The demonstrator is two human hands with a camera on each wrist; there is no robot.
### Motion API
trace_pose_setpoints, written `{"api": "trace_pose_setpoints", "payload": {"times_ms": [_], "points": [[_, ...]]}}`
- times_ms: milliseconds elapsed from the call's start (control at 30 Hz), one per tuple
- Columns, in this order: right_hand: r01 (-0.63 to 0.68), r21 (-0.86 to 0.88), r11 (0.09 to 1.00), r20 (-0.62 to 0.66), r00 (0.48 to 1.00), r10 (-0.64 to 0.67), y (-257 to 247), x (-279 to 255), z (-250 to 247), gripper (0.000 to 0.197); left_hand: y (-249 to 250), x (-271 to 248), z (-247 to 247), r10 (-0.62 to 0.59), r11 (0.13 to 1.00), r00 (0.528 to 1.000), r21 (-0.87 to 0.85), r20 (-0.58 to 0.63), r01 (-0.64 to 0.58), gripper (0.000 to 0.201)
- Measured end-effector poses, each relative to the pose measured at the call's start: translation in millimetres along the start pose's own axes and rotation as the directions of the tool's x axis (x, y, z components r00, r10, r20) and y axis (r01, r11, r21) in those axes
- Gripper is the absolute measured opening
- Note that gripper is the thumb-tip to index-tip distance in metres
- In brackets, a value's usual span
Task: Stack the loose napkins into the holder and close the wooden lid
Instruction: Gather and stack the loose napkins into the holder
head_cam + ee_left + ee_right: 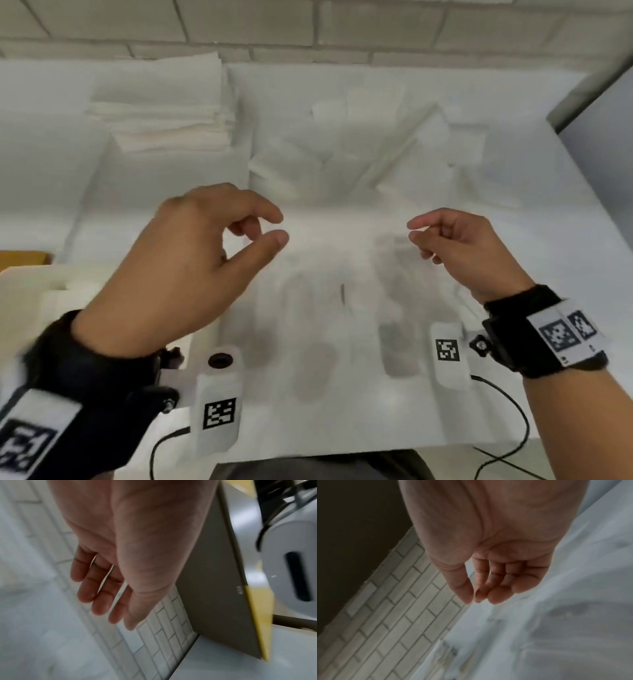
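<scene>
Left hand [191,260] raised, fingers loosely curled, empty; right hand [459,250] likewise, empty.

A white counter [534,219] runs back to a pale brick wall [308,31]. A squared stack of folded napkins [161,113] sits at its far left. Loose napkins [346,150] lie scattered, overlapping, across its far middle. A white sheet [342,394] covers its near part.
</scene>
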State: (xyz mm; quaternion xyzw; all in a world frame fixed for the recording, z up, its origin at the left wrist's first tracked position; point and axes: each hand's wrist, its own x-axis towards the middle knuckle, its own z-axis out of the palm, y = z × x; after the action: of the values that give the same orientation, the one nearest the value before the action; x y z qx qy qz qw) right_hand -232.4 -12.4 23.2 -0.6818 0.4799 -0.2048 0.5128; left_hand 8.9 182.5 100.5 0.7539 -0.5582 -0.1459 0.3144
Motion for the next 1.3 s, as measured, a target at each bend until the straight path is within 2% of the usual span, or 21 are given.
{"api": "trace_pose_setpoints", "payload": {"times_ms": [67, 133, 200, 267, 300, 433, 500, 567, 667, 800, 867, 933, 1000, 1133, 1233, 1300], "points": [[-0.074, 0.004, 0.997, -0.003, 0.997, 0.074, 26, -2, -21, 0.011, 6, 16, 48, -0.053, 0.998, 0.996, -0.03, 0.073, 0.055, 0.02], [-0.115, 0.015, 0.993, -0.004, 0.993, 0.115, 44, -5, -41, 0.009, -4, 32, 90, -0.185, 0.983, 0.967, 0.031, 0.175, 0.183, 0.04], [-0.135, 0.048, 0.99, -0.033, 0.99, 0.137, 57, -8, -62, 0.01, -20, 41, 119, -0.415, 0.909, 0.874, 0.16, 0.252, 0.385, 0.073], [-0.152, 0.056, 0.987, -0.084, 0.984, 0.156, 69, -8, -83, 0.011, -31, 46, 133, -0.581, 0.81, 0.788, 0.248, 0.206, 0.532, 0.102], [-0.163, 0.04, 0.986, -0.115, 0.979, 0.166, 75, -8, -93, 0.012, -35, 47, 137, -0.62, 0.778, 0.767, 0.261, 0.168, 0.571, 0.111], [-0.254, -0.083, 0.964, -0.232, 0.945, 0.229, 98, -3, -121, 0.023, -42, 52, 143, -0.646, 0.763, 0.755, 0.138, 0.112, 0.632, 0.123], [-0.305, -0.239, 0.922, -0.233, 0.94, 0.25, 104, -3, -128, 0.034, -44, 51, 145, -0.65, 0.76, 0.751, 0.083, 0.118, 0.645, 0.117], [-0.319, -0.379, 0.869, -0.188, 0.946, 0.266, 105, -5, -131, 0.044, -46, 47, 147, -0.645, 0.763, 0.761, 0.009, 0.071, 0.647, 0.105], [-0.337, -0.448, 0.828, -0.141, 0.941, 0.307, 106, -9, -129, 0.057, -40, 39, 141, -0.588, 0.803, 0.808, -0.136, -0.027, 0.58, 0.088], [-0.463, -0.504, 0.729, -0.346, 0.882, 0.321, 107, -5, -133, 0.075, -29, 33, 123, -0.475, 0.843, 0.878, -0.315, -0.056, 0.436, 0.038], [-0.531, -0.496, 0.687, -0.424, 0.839, 0.341, 108, -1, -140, 0.086, -18, 35, 118, -0.404, 0.851, 0.914, -0.38, -0.033, 0.362, 0.029], [-0.576, -0.482, 0.66, -0.444, 0.81, 0.383, 109, 4, -144, 0.098, -1, 41, 121, -0.346, 0.814, 0.938, -0.498, -0.001, 0.3, 0.017], [-0.588, -0.453, 0.67, -0.421, 0.804, 0.421, 109, 9, -144, 0.101, 13, 52, 134, -0.307, 0.731, 0.95, -0.627, 0.049, 0.269, 0.008], [-0.567, -0.34, 0.75, -0.348, 0.817, 0.46, 105, 12, -138, 0.081, 41, 80, 166, -0.309, 0.561, 0.93, -0.752, 0.199, 0.347, 0.014], [-0.5, -0.156, 0.852, -0.337, 0.838, 0.43, 107, 9, -134, 0.036, 52, 95, 190, -0.316, 0.416, 0.898, -0.806, 0.305, 0.421, 0.018], [-0.422, 0.046, 0.905, -0.316, 0.854, 0.414, 108, 2, -134, 0.021, 57, 101, 203, -0.319, 0.338, 0.879, -0.825, 0.353, 0.454, 0.017]]}}
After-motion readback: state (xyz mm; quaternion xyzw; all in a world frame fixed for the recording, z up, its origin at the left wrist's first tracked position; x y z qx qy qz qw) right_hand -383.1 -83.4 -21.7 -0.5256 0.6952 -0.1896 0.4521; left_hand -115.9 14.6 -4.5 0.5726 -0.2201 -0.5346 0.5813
